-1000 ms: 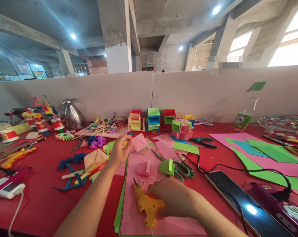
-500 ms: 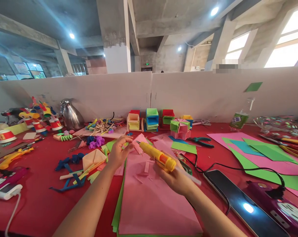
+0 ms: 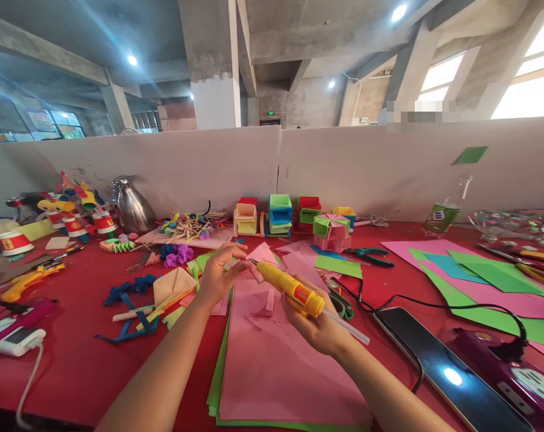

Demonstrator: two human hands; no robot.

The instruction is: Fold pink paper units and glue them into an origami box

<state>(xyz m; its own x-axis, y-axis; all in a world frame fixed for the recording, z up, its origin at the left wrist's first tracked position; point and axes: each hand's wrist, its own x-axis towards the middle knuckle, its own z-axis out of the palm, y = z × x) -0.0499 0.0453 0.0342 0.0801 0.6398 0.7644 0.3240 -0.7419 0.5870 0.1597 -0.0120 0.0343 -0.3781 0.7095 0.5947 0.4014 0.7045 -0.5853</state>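
My right hand (image 3: 314,321) is wrapped round a yellow hot glue gun (image 3: 290,288), a clear glue stick (image 3: 349,327) poking out of its back end. The gun's nozzle points up and left, close to the fingertips of my left hand (image 3: 222,273). Pinched in those left fingers is a folded pink paper piece (image 3: 263,257), partly covered by the hand and the nozzle. Whether the nozzle touches the paper I cannot tell. Below both hands lies a stack of pink paper sheets (image 3: 290,378), with a small folded pink strip (image 3: 268,302) on top.
Folded paper boxes (image 3: 280,215) and a pink-green paper wheel (image 3: 331,227) stand at the back. Pliers (image 3: 368,257), a phone (image 3: 434,366) and a purple power strip (image 3: 501,372) lie right. Blue paper scraps (image 3: 128,324) and a steel jug (image 3: 132,207) are left.
The view has shifted slightly, so everything sits a little to the right. Both hands keep their holds, and the pink paper piece appears turned a little near the nozzle.
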